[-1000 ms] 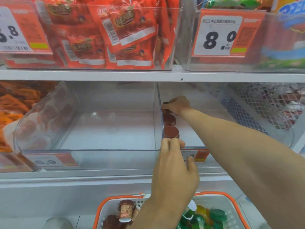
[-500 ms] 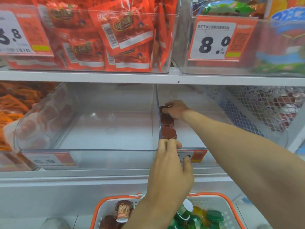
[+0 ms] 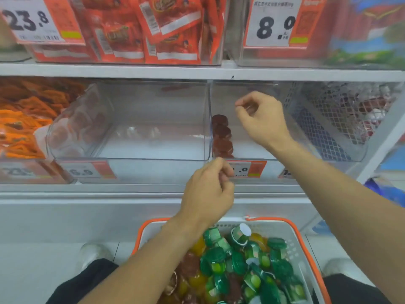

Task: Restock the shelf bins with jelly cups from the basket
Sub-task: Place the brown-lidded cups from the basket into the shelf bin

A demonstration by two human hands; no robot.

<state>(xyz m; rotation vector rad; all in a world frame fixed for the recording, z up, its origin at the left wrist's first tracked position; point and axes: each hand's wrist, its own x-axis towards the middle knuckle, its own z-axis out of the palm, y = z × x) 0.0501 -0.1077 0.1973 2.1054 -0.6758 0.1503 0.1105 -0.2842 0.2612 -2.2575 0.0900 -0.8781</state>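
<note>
A short row of brown-lidded jelly cups (image 3: 221, 137) stands along the left wall of a clear shelf bin (image 3: 249, 149). My right hand (image 3: 260, 119) hovers above that bin, to the right of the row, fingers loosely curled and holding nothing. Just in front of the bin's front edge, my left hand (image 3: 208, 189) hangs with fingers loosely curled, touching nothing. Below, the white basket with an orange rim (image 3: 305, 249) holds several green, yellow and brown jelly cups (image 3: 236, 262).
Left of the stocked bin is a second clear bin (image 3: 153, 148). A bin of orange snacks (image 3: 19, 119) is at far left and a white mesh basket (image 3: 341, 119) at right. Red packets (image 3: 153, 29) fill the upper shelf. Price tags line the shelf edges.
My right hand has lifted off the back cup and drawn back toward me. My left hand has let go of the bin's front edge and dropped a little.
</note>
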